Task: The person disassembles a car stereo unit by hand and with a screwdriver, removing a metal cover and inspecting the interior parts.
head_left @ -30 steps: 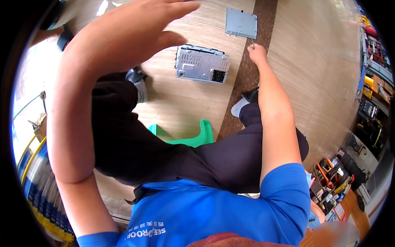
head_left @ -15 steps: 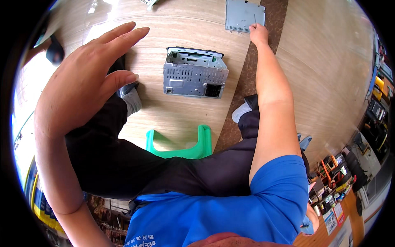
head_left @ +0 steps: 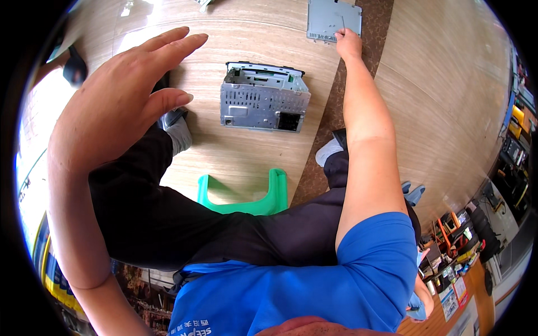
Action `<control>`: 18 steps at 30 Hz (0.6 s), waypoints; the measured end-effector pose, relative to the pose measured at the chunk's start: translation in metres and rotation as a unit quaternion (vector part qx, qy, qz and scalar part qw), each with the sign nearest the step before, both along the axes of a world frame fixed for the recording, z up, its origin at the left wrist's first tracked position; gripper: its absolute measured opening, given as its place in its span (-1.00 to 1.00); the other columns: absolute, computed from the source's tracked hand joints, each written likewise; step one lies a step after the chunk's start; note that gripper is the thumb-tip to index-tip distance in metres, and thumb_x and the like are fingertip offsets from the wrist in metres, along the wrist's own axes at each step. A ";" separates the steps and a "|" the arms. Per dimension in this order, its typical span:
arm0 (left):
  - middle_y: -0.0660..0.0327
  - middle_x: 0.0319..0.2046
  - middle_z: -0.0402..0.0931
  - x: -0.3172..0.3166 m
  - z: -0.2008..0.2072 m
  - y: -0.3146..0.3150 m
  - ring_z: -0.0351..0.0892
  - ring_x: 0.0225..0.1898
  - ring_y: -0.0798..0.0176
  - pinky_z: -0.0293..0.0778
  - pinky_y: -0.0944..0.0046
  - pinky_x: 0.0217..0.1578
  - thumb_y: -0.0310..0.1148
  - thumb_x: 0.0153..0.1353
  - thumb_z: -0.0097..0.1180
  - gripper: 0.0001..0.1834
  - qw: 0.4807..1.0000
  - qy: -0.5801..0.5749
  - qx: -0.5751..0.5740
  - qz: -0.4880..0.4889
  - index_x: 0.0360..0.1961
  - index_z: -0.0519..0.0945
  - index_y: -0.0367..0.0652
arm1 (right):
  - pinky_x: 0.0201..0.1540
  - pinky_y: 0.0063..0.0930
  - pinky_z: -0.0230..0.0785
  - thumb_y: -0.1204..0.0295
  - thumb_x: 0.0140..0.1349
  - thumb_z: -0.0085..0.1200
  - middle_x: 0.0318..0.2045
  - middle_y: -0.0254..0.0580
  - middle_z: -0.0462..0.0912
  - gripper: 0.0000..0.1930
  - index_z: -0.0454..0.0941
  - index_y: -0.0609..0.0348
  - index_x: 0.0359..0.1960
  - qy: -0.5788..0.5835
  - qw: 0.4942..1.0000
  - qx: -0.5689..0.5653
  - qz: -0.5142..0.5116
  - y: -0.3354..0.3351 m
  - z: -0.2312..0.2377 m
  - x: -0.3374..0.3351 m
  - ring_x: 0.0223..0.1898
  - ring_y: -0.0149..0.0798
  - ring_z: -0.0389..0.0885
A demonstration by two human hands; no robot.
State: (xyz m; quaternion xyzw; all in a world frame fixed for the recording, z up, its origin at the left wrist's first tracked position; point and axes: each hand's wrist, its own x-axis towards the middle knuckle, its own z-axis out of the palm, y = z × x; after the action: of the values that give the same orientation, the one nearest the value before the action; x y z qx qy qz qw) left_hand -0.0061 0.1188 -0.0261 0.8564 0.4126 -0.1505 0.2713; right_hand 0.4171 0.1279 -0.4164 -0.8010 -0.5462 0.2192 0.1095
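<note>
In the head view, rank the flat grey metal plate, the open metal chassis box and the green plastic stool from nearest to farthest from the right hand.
1. Flat grey metal plate: at the top of the floor, touching the right hand.
2. Open metal chassis box: left of the right forearm, on the wooden floor.
3. Green plastic stool: lowest in view, between the legs.

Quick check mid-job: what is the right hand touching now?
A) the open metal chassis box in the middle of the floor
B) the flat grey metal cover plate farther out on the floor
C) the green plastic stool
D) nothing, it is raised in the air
B: the right hand reaches to the near edge of the flat grey cover plate, beyond the metal chassis box; the raised, spread hand is the left hand.
</note>
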 end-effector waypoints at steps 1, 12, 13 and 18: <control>0.01 0.38 0.27 0.001 -0.002 0.000 0.29 0.35 -0.17 0.28 -0.07 0.31 -0.30 0.26 0.14 -0.32 1.000 -0.004 0.005 -0.004 0.41 0.28 0.04 | -0.05 -0.19 0.49 0.30 0.24 0.20 -0.24 0.02 0.73 -0.80 0.67 0.13 -0.20 -0.004 1.000 0.006 -0.003 -0.001 -0.001 0.004 -0.14 0.04 0.68; 0.09 0.39 0.28 0.004 0.000 -0.001 0.32 0.36 -0.08 0.27 -0.05 0.35 -0.27 0.29 0.14 -0.33 0.999 0.036 0.025 -0.008 0.43 0.27 0.14 | -0.01 -0.15 0.48 0.43 0.27 0.11 -0.19 0.01 0.71 -0.85 0.62 0.17 -0.17 -0.001 0.999 -0.030 -0.016 0.005 0.008 -0.022 -0.07 0.06 0.65; 0.10 0.39 0.28 0.004 0.000 -0.001 0.32 0.36 -0.07 0.27 -0.05 0.35 -0.27 0.28 0.14 -0.32 0.999 0.037 0.018 -0.005 0.43 0.27 0.16 | 0.00 -0.14 0.48 0.46 0.28 0.09 -0.18 0.00 0.71 -0.85 0.62 0.17 -0.17 -0.007 0.999 -0.034 -0.015 0.005 0.008 -0.025 -0.06 0.06 0.65; 0.10 0.40 0.27 0.006 -0.006 0.000 0.31 0.37 -0.06 0.27 -0.06 0.35 -0.27 0.29 0.14 -0.33 0.999 0.037 0.019 -0.007 0.43 0.27 0.17 | -0.02 -0.12 0.47 0.39 0.29 0.09 -0.21 0.02 0.71 -0.85 0.60 0.17 -0.21 -0.047 0.999 -0.018 -0.006 0.003 -0.006 -0.011 -0.09 0.09 0.65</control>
State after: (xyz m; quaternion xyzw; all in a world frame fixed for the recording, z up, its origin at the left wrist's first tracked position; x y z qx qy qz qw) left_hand 0.0001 0.1188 -0.0323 0.8581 0.4193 -0.1758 0.2387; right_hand 0.4061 0.1312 -0.4228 -0.8155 -0.5419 0.1905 0.0704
